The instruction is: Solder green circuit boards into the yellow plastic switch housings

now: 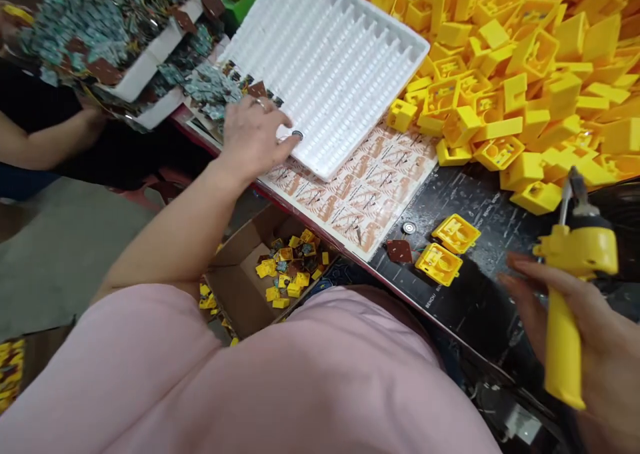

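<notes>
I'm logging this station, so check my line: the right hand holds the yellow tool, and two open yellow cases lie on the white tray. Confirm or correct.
Not quite: the head view shows the two open yellow cases on the black surface, not the white tray. The right hand does hold the yellow tool.

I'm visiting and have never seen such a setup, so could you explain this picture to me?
There is no robot here, just a person at a table. A camera on their head looks forward and down, so their pink shirt fills the bottom. The left hand is at the edge of a white tray; a round part is by its thumb, though whether it is gripped is hard to tell. The right hand holds a yellow tool. Between the hands lie two open cases, a brown board and a disc. Beyond is a yellow heap; grey-green parts are piled at left.
</notes>
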The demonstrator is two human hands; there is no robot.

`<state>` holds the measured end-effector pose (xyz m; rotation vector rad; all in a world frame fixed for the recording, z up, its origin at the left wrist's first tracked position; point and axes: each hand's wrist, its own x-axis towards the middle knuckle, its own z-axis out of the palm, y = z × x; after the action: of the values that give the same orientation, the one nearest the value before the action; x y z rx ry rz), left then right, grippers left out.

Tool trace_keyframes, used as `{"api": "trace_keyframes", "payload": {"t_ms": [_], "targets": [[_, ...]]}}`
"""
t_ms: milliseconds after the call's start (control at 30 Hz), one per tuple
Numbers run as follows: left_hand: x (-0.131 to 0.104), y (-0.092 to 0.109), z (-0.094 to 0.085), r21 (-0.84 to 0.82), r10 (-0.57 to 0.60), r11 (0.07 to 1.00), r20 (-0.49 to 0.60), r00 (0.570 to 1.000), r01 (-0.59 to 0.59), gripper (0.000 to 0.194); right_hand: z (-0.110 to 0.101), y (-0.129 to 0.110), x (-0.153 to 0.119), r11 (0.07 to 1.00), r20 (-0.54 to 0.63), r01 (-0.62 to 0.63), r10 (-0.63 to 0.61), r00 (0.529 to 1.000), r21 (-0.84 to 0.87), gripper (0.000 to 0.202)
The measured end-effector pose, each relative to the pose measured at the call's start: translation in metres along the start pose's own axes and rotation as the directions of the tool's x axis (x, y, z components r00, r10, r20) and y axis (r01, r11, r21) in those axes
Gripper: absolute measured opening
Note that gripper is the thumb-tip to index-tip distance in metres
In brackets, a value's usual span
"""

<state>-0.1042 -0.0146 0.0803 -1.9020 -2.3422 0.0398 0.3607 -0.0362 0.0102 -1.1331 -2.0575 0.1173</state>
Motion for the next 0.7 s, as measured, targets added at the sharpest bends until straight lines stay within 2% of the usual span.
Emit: {"api": "trace_keyframes", "payload": {"t_ms": [67,100,167,200,267,367,433,500,600,700], "targets": [[0.006,-0.021,-0.003,0.011,-0.068,0.998,0.062,0.996,0.067,0.060,0.016,0.000,0.016,0.991,0.059,0.123,-0.120,0.991,-0.051,0.039],[0.007,-0.026,-0.004,-0.048,-0.074,0.996,0.056,0.996,0.077,0.065,0.024,0.001,0.023,0.984,0.071,0.172,-0.168,0.983,-0.050,0.037],[0.008,-0.028,-0.006,-0.286,-0.059,0.957,-0.034,0.998,0.047,0.068,0.039,0.001,0.035,0.977,0.113,0.214,-0.212,0.971,-0.012,0.032],[0.007,-0.025,-0.007,-0.432,-0.056,0.902,-0.088,0.995,0.012,0.067,0.044,0.001,0.039,0.975,0.136,0.221,-0.221,0.966,0.011,0.029],[0.004,-0.013,-0.011,-0.675,-0.030,0.733,-0.156,0.987,-0.084,0.061,0.047,0.001,0.042,0.977,0.188,0.211,-0.214,0.959,0.034,0.026],[-0.001,0.024,-0.013,-0.877,0.071,0.459,-0.121,0.990,-0.140,0.055,0.039,-0.009,0.038,0.982,0.190,0.186,-0.187,0.964,0.023,0.027],[-0.004,0.058,-0.009,-0.954,0.169,0.285,-0.049,0.984,-0.096,0.053,0.031,-0.023,0.032,0.988,0.150,0.150,-0.155,0.976,0.045,0.036],[-0.008,0.097,-0.002,-0.990,0.280,0.140,0.021,0.960,-0.020,0.048,0.027,-0.041,0.026,0.988,0.108,0.083,-0.097,0.989,0.129,0.046],[-0.017,0.149,0.007,-0.998,0.430,0.024,0.055,0.901,0.050,0.034,0.031,-0.062,0.019,0.955,0.040,-0.024,0.013,0.999,0.295,0.052],[-0.024,0.182,0.010,-0.997,0.499,-0.020,0.059,0.864,0.079,0.023,0.039,-0.065,0.014,0.901,-0.017,-0.143,0.164,0.986,0.409,0.049]]}}
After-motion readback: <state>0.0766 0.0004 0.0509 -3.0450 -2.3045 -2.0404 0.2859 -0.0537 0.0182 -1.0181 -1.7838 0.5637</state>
